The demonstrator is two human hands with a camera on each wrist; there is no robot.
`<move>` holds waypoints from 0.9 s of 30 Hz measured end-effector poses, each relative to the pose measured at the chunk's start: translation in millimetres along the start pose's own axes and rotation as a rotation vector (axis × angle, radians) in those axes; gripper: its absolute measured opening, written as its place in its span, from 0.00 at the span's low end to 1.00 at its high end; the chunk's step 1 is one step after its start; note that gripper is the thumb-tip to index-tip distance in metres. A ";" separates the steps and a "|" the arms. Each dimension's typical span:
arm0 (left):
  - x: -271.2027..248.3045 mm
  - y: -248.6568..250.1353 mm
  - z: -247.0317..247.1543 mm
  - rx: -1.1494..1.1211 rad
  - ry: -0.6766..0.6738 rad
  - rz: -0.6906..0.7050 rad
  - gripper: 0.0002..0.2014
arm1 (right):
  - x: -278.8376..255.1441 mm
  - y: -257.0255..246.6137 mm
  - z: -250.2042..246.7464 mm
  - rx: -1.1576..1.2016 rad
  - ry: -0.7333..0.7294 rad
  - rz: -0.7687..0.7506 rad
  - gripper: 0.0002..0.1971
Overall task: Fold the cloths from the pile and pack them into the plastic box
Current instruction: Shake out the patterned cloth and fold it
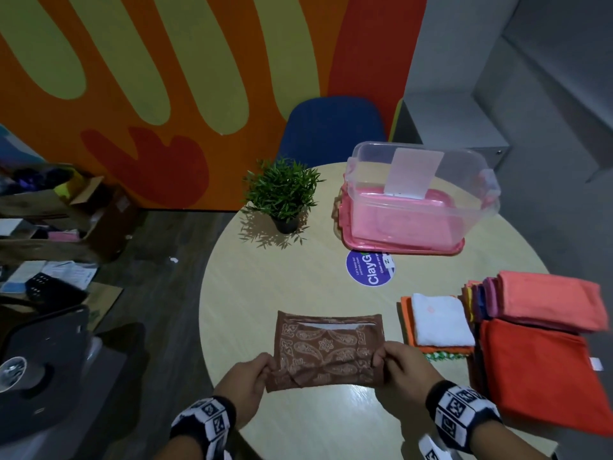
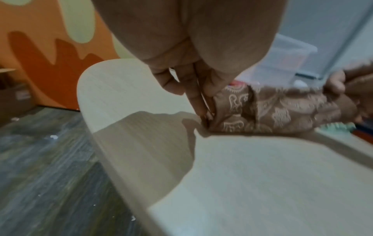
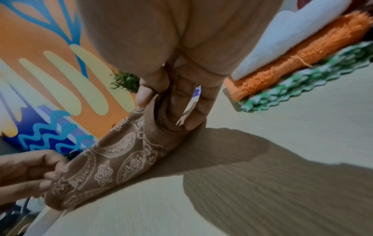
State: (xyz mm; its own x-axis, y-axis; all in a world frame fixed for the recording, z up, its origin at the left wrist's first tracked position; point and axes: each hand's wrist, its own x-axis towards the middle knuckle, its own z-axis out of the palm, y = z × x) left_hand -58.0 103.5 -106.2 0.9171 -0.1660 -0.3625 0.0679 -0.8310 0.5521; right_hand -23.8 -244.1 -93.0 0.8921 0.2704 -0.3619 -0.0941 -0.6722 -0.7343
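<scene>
We're at a round pale wood-grain table (image 1: 252, 293) on dark plank flooring, with a wall mural (image 1: 149, 78) of orange, red and yellow-green shapes behind it and a blue chair (image 1: 331, 127) tucked in at the far side. Cardboard boxes (image 1: 93, 207) and clutter sit on the floor to the left.

Centre stage, near the front edge: a brown paisley cloth (image 1: 328, 346), folded into a rectangle whose long axis runs left to right across the person. Its far edge lies flat on the table, where a white strip shows along the fold; the near edge is lifted. The left hand (image 1: 245, 383) pinches the near-left corner between thumb and fingers, and the right hand (image 1: 404, 366) pinches the near-right corner the same way, fingers narrow and curled onto the fabric.

To the right sits the pile: a white cloth (image 1: 441, 320) on an orange one over a green scalloped one, then a coral cloth (image 1: 547, 300) atop a multicoloured stack, and a big orange-red cloth (image 1: 537, 373) nearest.

At the far right, the clear plastic box (image 1: 424, 194) stands on its pink lid (image 1: 431, 249), a pale label on its wall, unreadable. A purple round sticker (image 1: 370, 268) reads "ClayG", the rest cut off by the lid. A small potted plant (image 1: 282, 194) stands left of the box.
</scene>
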 end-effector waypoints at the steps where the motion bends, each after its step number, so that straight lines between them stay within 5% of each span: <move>1: 1.9 2.8 -6.2 -0.088 0.023 -0.021 0.11 | 1.8 -1.4 -2.9 0.028 0.017 0.011 0.16; 5: 23.3 17.7 -25.6 -0.359 0.134 -0.090 0.14 | 12.1 -5.0 -6.5 0.158 0.069 0.028 0.06; 10: 64.3 33.1 -31.2 -0.606 0.178 -0.130 0.14 | 35.4 -1.5 4.2 0.071 0.233 0.046 0.11; 15: 96.1 25.9 -19.1 -0.822 0.067 -0.205 0.07 | 53.8 1.0 15.4 0.019 0.348 0.096 0.19; 18: 109.6 19.8 -16.4 -0.786 -0.017 -0.173 0.18 | 58.9 0.8 18.9 0.006 0.344 0.131 0.13; 27: 131.3 -21.3 -1.4 -0.480 0.093 -0.134 0.25 | 70.4 3.5 26.4 -0.050 0.402 0.125 0.12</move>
State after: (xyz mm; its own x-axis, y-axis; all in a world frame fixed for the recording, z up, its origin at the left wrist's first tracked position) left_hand 61.5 100.1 -164.5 0.9175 -0.0080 -0.3975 0.3406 -0.5002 0.7961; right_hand 27.1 -209.2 -136.2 0.9774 -0.0992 -0.1866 -0.2002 -0.7180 -0.6667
